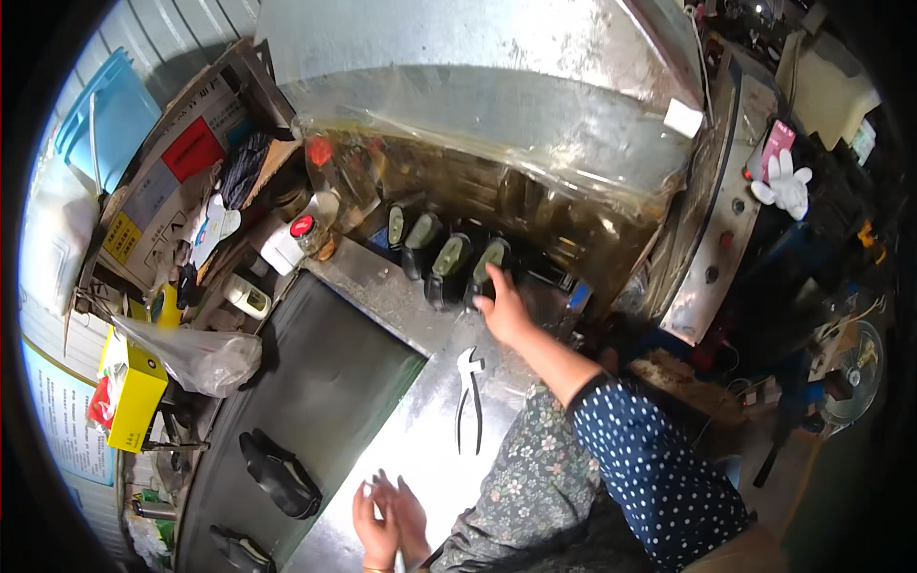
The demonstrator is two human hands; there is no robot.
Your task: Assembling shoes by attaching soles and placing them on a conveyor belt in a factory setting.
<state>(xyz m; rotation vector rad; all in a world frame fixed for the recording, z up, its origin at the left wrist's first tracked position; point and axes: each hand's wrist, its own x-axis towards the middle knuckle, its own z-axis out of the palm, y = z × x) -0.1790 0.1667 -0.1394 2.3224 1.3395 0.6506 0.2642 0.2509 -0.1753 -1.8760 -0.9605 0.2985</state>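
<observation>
Reaching forward from the lower right, my right hand (504,307) grips the rightmost dark shoe (489,265) of a row, fingers on its top edge and thumb beside it. Its neighbours, a dark shoe (447,265) and another dark shoe (420,241), show greenish insides or forms. My left hand (377,528) is low over the shiny metal tabletop (334,540), its fingers bent and somewhat blurred. A similar shape beside it may be its reflection. Whether that hand holds anything is unclear. Metal pincers (468,401) with long curved handles lie between my hands.
Left of the tabletop, a black belt (315,358) carries a black shoe (279,475) and another dark shoe (239,549). A jar with red lid (308,236) and a white bottle (246,297) stand beyond it. A metal hood (497,86) rises at the back; a fan (853,377) stands right.
</observation>
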